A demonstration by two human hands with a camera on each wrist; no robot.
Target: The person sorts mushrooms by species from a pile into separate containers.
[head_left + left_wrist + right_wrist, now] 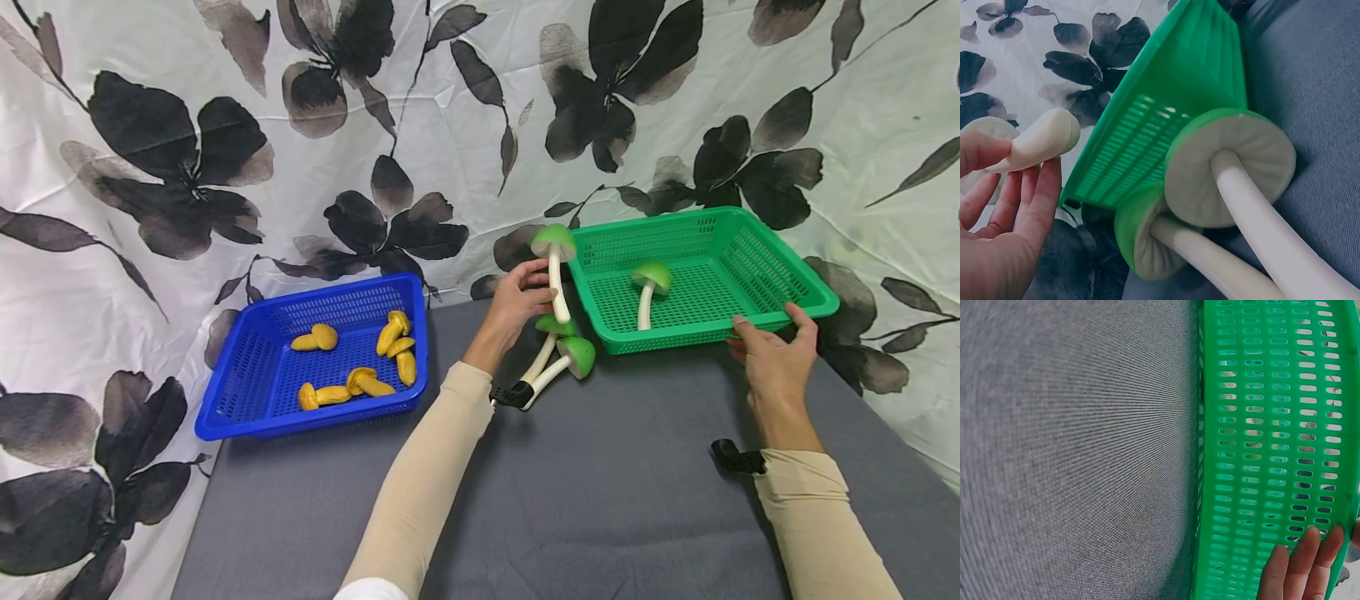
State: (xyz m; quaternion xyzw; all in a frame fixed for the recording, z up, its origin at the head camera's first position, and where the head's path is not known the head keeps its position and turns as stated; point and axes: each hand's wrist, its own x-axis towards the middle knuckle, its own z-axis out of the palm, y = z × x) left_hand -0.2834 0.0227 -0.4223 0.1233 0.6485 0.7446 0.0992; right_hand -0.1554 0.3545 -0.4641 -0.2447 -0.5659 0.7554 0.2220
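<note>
My left hand pinches a toy mushroom by its white stem, the green cap uppermost, just left of the green basket. In the left wrist view, the thumb and fingertips meet on the pale stem. Below that hand, two more green-capped mushrooms lie on the cloth, partly hidden by the wrist. One green-capped mushroom is inside the green basket. My right hand grips the basket's near rim at its right end. In the right wrist view, several fingers lie against its slotted outer wall.
A blue basket stands at the left with several yellow mushrooms in it. Grey cloth covers the table. Behind both baskets hangs a white curtain with dark flowers.
</note>
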